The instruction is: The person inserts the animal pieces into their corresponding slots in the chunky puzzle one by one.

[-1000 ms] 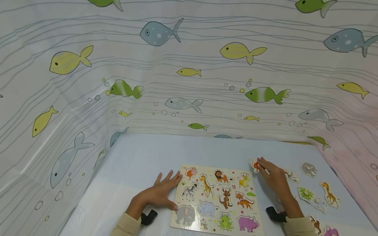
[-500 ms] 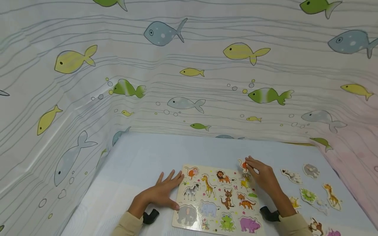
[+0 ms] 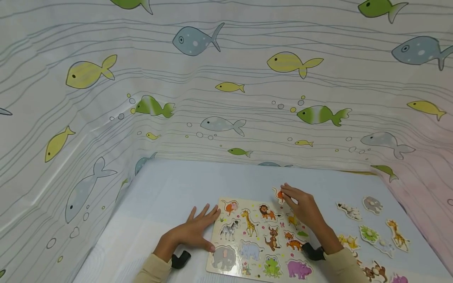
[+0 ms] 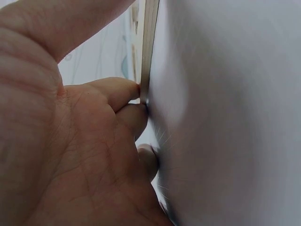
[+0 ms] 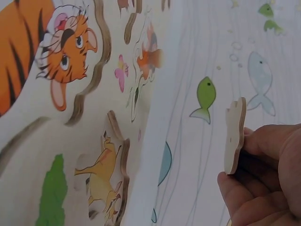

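In the head view, my left hand (image 3: pixel 191 234) lies with fingers spread along the left side of a wooden animal puzzle board (image 3: pixel 256 271), thumb at its lower left edge. The left wrist view shows the fingertips (image 4: pixel 134 89) against the board's edge (image 4: pixel 148 42). Over the board's far edge, my right hand (image 3: pixel 304 208) pinches an orange puzzle piece (image 3: pixel 278 194) with a curled tail. From the right wrist, that piece appears edge-on, its bare wooden back (image 5: pixel 233 141) and rim showing between thumb and fingers.
Right of the board lie loose pieces: a zebra (image 3: pixel 349 211), an elephant (image 3: pixel 372 205), a giraffe (image 3: pixel 398 235), a green piece (image 3: pixel 369 233) and a monkey (image 3: pixel 378 270). A purple piece (image 3: pixel 400 279) is cut off at the bottom. Fish-patterned cloth walls (image 3: pixel 226 106) rise around the table.
My right hand has moved left with the orange piece, from beyond the board's right side to above its far edge. The left hand stays at the board.
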